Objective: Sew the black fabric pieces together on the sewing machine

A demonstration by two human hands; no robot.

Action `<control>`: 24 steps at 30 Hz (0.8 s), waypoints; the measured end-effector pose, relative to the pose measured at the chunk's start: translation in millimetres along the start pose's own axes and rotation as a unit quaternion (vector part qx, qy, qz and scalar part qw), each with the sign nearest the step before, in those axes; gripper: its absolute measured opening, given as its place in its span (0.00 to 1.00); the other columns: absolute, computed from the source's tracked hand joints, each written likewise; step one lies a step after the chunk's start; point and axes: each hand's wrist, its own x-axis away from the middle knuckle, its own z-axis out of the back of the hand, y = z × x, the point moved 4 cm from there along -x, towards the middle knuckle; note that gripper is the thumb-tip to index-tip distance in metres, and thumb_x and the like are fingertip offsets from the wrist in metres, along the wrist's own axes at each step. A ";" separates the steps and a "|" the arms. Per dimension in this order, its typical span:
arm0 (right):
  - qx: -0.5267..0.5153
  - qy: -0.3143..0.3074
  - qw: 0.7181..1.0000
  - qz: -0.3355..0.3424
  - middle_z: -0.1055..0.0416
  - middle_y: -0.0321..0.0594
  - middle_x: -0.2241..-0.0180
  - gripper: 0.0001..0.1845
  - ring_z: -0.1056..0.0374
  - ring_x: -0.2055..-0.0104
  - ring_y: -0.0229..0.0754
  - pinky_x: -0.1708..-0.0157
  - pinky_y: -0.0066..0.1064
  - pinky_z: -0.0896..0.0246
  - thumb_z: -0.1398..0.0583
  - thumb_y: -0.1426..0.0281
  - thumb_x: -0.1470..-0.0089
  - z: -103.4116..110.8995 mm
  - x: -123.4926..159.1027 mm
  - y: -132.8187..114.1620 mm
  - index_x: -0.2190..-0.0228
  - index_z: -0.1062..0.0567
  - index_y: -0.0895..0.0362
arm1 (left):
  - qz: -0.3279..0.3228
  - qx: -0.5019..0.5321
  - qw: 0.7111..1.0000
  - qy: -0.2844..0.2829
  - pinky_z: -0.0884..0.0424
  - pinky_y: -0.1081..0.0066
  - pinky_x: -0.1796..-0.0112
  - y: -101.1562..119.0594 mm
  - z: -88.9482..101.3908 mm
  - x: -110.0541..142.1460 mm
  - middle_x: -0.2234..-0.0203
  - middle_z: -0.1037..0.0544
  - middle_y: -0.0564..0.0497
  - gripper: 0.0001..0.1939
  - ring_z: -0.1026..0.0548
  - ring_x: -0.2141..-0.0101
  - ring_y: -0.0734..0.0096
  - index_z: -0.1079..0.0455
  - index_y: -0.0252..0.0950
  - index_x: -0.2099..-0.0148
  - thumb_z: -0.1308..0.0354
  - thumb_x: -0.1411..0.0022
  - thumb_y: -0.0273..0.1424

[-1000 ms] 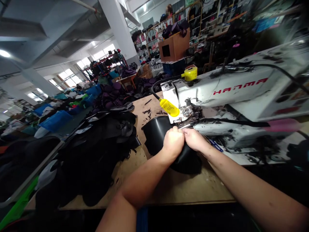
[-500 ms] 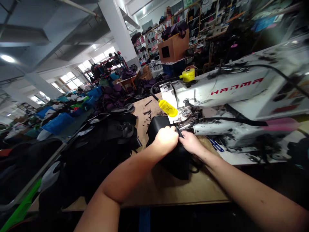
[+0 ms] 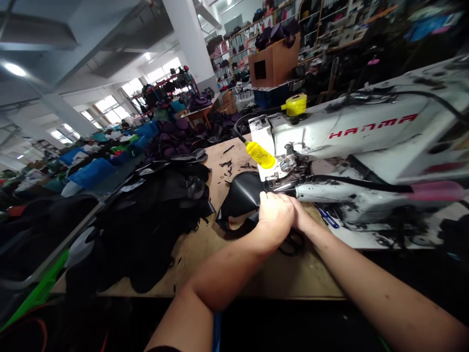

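A black, smooth bag piece [image 3: 244, 190] lies bent at the sewing machine's narrow arm, its front part curling down to the table. My left hand [image 3: 275, 215] is closed in a fist on its near edge, just below the needle area. My right hand [image 3: 299, 214] is pressed close behind the left one; its fingers are hidden, so its grip does not show. The white sewing machine [image 3: 359, 129] with red lettering reaches in from the right. Its metal presser parts [image 3: 287, 164] stand just above the piece, and a yellow tag [image 3: 261, 155] hangs at its head.
A heap of black cut pieces [image 3: 157, 215] covers the left of the wooden table [image 3: 256, 281]. Blue-handled scissors [image 3: 328, 216] lie beneath the machine arm. Dark scraps [image 3: 227, 167] are scattered behind the piece. A cardboard box [image 3: 274, 63] stands farther back.
My left hand has moved right and slightly down, now overlapping the right hand. The black piece has turned, its front flap swinging left and opening out. The view has shifted slightly.
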 end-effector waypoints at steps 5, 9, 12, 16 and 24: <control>-0.091 -0.038 0.994 -0.048 0.20 0.45 0.62 0.16 0.26 0.60 0.50 0.59 0.37 0.31 0.40 0.59 0.45 2.8 13.8 -0.7 0.63 0.22 0.58 | 0.107 0.059 0.981 0.152 0.35 0.57 0.47 -77.3 11.7 28.5 0.47 0.25 0.39 0.17 0.30 0.45 0.56 0.31 0.36 0.43 0.51 0.28 0.36; -0.189 -0.073 0.968 -0.151 0.19 0.46 0.61 0.20 0.24 0.61 0.51 0.62 0.37 0.29 0.35 0.55 0.49 0.3 27.1 -12.5 0.60 0.22 0.57 | 0.289 0.180 0.937 0.079 0.31 0.62 0.52 -166.7 7.3 38.2 0.51 0.23 0.39 0.20 0.26 0.51 0.56 0.29 0.34 0.45 0.46 0.31 0.42; -0.176 -0.078 0.969 -0.157 0.20 0.47 0.58 0.19 0.24 0.57 0.52 0.59 0.37 0.30 0.34 0.59 0.50 -4.9 27.9 -21.4 0.59 0.23 0.56 | 0.250 0.276 0.928 0.012 0.30 0.67 0.56 -186.3 19.8 21.7 0.61 0.20 0.45 0.13 0.24 0.59 0.62 0.25 0.33 0.56 0.40 0.37 0.38; 0.145 -0.009 0.983 -0.116 0.21 0.52 0.63 0.15 0.25 0.58 0.56 0.59 0.39 0.34 0.35 0.68 0.49 -3.7 25.3 -22.5 0.58 0.25 0.58 | 0.242 0.483 0.841 -0.007 0.26 0.67 0.59 -162.3 47.6 5.3 0.62 0.20 0.46 0.14 0.23 0.65 0.67 0.27 0.33 0.52 0.37 0.39 0.33; 0.008 0.018 0.998 -0.062 0.24 0.41 0.69 0.12 0.30 0.66 0.47 0.68 0.32 0.38 0.44 0.58 0.41 -16.3 28.6 0.9 0.67 0.29 0.54 | 0.295 0.322 0.899 0.016 0.29 0.53 0.48 -111.0 12.6 81.4 0.48 0.25 0.35 0.31 0.25 0.48 0.51 0.40 0.31 0.34 0.40 0.38 0.32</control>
